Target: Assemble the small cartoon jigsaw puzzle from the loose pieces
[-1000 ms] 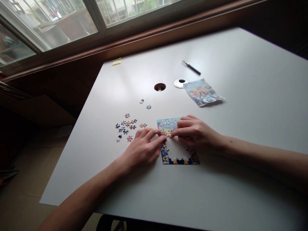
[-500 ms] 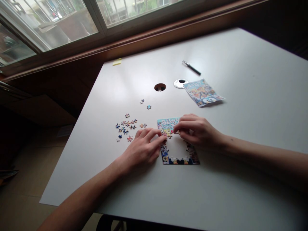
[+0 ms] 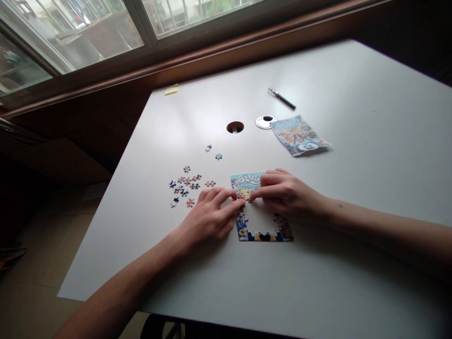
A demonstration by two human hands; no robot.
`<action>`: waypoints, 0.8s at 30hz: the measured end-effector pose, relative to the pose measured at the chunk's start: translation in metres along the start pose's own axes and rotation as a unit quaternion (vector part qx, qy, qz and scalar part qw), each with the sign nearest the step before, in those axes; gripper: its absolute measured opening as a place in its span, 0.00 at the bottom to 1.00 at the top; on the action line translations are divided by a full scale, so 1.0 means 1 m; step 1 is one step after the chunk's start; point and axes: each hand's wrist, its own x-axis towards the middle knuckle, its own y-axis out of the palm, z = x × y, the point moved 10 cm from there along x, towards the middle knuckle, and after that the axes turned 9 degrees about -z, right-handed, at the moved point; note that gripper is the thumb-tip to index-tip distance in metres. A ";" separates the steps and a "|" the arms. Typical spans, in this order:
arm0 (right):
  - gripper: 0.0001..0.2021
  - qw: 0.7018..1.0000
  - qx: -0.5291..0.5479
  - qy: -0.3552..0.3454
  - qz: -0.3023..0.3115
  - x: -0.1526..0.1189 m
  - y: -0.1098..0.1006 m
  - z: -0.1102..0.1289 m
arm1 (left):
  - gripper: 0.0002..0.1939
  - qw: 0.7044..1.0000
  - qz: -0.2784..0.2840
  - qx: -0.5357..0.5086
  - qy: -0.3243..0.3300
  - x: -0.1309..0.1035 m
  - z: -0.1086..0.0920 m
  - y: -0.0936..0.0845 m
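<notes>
- Head view, far left: a window (image 3: 99, 42) stands beyond the white table (image 3: 339, 292), and a yellow sticker (image 3: 171, 90) lies by the table's far left corner.
- Loose puzzle pieces (image 3: 187, 181) lie in a cluster, with two more pieces (image 3: 219, 156) farther back.
- The left hand (image 3: 213, 214) rests at the puzzle's left side, index finger and thumb slightly apart.
- Behind the hands is a round hole (image 3: 235, 127) in the table.
- The partly filled puzzle (image 3: 264, 237) lies flat between and under the hands, its middle bare.
- The right hand (image 3: 287, 190) touches the puzzle's upper part with its index fingertip; whether its thumb meets the fingers cannot be told.
- Beyond lie a silver ring (image 3: 261, 123), a dark pen (image 3: 282, 99) and a printed sheet (image 3: 300, 136), one corner at the ring.
</notes>
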 end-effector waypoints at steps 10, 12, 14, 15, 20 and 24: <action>0.15 1.000 -0.005 0.002 0.018 -0.002 0.004 -0.002 | 0.20 1.000 0.004 -0.002 -0.003 0.000 0.001 0.001; 0.15 1.000 -0.005 -0.001 0.017 -0.001 0.004 -0.001 | 0.21 1.000 0.004 -0.003 -0.002 0.000 0.001 0.000; 0.15 1.000 -0.008 -0.002 0.021 -0.001 0.004 -0.001 | 0.21 1.000 0.003 -0.003 -0.002 0.000 0.001 0.000; 0.15 1.000 -0.009 -0.003 0.024 -0.001 0.005 0.000 | 0.20 1.000 0.003 -0.002 -0.002 0.000 0.001 0.000; 0.15 1.000 -0.006 -0.004 0.024 -0.002 0.005 0.000 | 0.19 1.000 -0.002 0.004 0.001 0.001 0.000 -0.001; 0.15 1.000 -0.007 0.001 0.030 -0.002 0.006 -0.001 | 0.19 1.000 0.002 0.004 0.008 0.001 0.000 -0.001</action>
